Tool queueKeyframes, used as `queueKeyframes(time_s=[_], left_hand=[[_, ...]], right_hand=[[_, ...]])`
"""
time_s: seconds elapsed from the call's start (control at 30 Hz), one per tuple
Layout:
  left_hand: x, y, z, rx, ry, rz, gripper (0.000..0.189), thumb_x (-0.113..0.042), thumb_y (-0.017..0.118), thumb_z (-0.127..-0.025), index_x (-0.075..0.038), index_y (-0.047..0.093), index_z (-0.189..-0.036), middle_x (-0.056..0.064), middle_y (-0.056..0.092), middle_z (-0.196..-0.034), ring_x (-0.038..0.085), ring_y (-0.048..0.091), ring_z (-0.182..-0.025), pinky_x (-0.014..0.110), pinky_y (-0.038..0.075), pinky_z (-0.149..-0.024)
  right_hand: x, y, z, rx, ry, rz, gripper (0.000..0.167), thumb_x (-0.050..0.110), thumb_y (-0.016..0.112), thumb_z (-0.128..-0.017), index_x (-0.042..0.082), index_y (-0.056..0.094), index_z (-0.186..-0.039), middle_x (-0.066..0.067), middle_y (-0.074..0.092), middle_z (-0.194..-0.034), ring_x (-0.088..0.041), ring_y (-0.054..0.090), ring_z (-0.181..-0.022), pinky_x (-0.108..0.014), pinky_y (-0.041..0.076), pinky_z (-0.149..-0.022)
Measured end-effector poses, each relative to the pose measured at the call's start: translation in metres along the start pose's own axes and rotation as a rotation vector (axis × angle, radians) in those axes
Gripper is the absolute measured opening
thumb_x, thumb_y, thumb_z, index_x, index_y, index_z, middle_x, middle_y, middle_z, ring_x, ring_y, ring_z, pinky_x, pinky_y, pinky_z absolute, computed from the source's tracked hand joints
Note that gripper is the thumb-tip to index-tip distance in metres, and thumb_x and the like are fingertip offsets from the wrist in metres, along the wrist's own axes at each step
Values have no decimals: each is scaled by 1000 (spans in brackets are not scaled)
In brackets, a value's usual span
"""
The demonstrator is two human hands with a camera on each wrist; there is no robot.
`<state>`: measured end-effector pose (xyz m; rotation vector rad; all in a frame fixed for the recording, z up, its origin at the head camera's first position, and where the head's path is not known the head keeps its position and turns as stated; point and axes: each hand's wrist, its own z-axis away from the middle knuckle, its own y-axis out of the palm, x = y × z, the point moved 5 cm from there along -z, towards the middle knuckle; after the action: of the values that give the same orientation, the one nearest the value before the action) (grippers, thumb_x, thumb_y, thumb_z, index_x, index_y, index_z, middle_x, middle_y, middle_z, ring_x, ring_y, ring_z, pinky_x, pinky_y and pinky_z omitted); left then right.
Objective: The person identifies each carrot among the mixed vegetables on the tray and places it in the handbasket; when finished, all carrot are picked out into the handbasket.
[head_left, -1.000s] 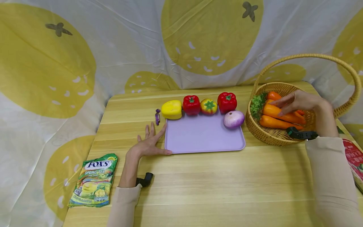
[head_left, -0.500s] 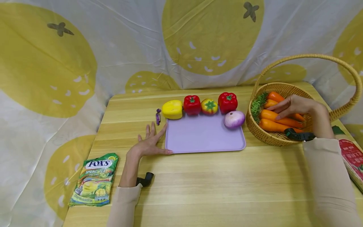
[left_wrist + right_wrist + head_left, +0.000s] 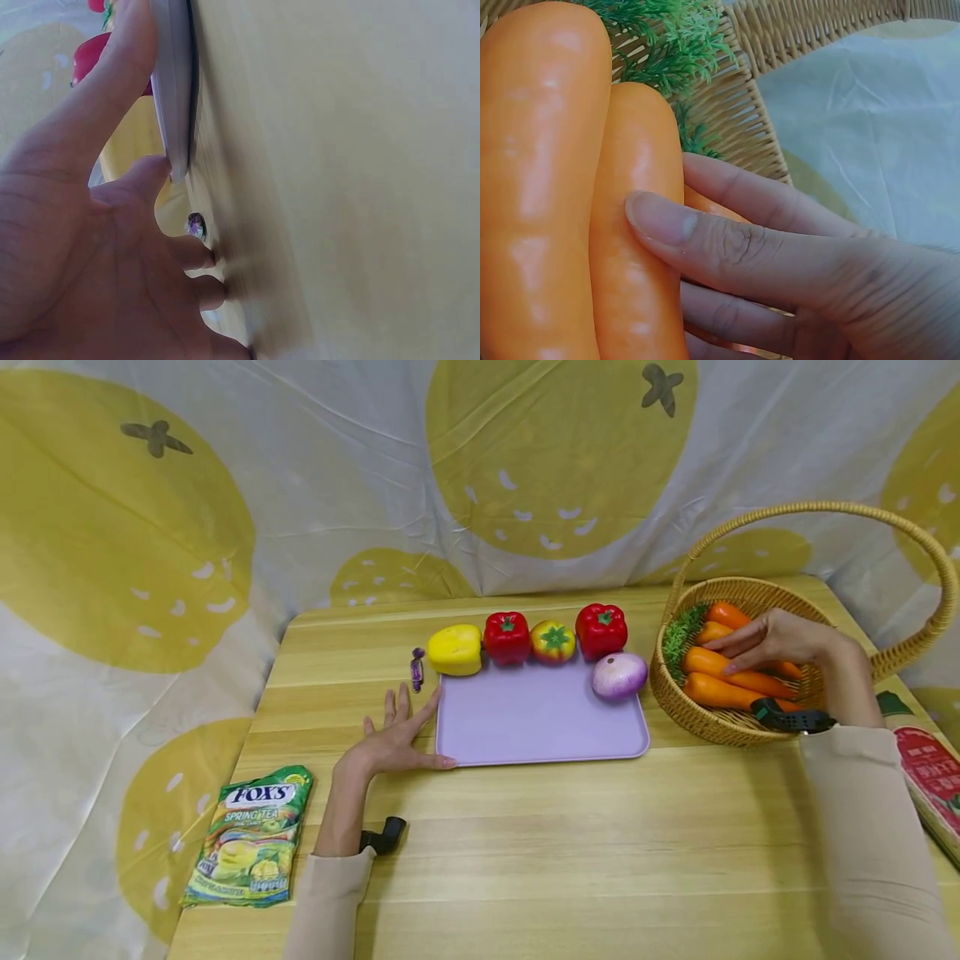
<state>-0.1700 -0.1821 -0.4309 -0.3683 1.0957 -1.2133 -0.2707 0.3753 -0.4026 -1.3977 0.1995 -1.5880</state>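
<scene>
My right hand (image 3: 780, 639) is inside the wicker basket (image 3: 693, 720), pinching an orange carrot (image 3: 705, 662). In the right wrist view the thumb presses on the near side of that carrot (image 3: 634, 247), and the other fingers go behind it. Another carrot (image 3: 536, 187) lies close against it, and green leafy tops (image 3: 671, 45) show behind. With spread fingers, my left hand (image 3: 393, 743) touches the left edge of the lilac tray (image 3: 540, 718), thumb at the front corner and index finger at the back corner. In the left wrist view the tray's side (image 3: 174, 97) meets the thumb.
Along the tray's back stand a yellow pepper (image 3: 455, 649), two red peppers (image 3: 507, 639), a small yellow-red fruit or vegetable (image 3: 552, 643) and a purple onion (image 3: 619, 676). A wrapped candy (image 3: 417, 670) and a FOX'S bag (image 3: 251, 839) lie left. A red package (image 3: 930, 764) lies right.
My right hand has gone lower and slightly left into the basket, its thumb and fingers now around a carrot. The carrots have shifted a little. The left hand has stayed at the tray.
</scene>
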Motion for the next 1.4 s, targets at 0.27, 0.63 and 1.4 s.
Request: queueKeyframes(time_s=[0.27,0.63,1.4], left_hand=[[1,0,0,-2,-1,-6,121,-67,77,-81,-38,-4,-166,21,-34,-166,43,-31,-155,82,-16,-113],[2,1,1,-9,5,0,120,-66,77,-82,-37,-3,-166,22,-33,-166,44,-31,-154,82,-17,-113],[2,1,1,-17,11,-5,118,-65,77,-83,-37,-2,-166,22,-32,-167,42,-31,-155,82,-16,-114]], right_hand=[[-2,2,1,40,-33,-92,46,4,75,-92,-11,62,-134,-3,79,-114,7,71,-97,-17,59,-80],[-5,2,0,16,-3,-55,44,9,77,-93,-5,66,-133,-9,80,-112,8,71,-97,-16,58,-79],[18,-8,15,-102,74,87,38,28,78,-94,19,74,-131,12,75,-126,27,51,-107,0,40,-84]])
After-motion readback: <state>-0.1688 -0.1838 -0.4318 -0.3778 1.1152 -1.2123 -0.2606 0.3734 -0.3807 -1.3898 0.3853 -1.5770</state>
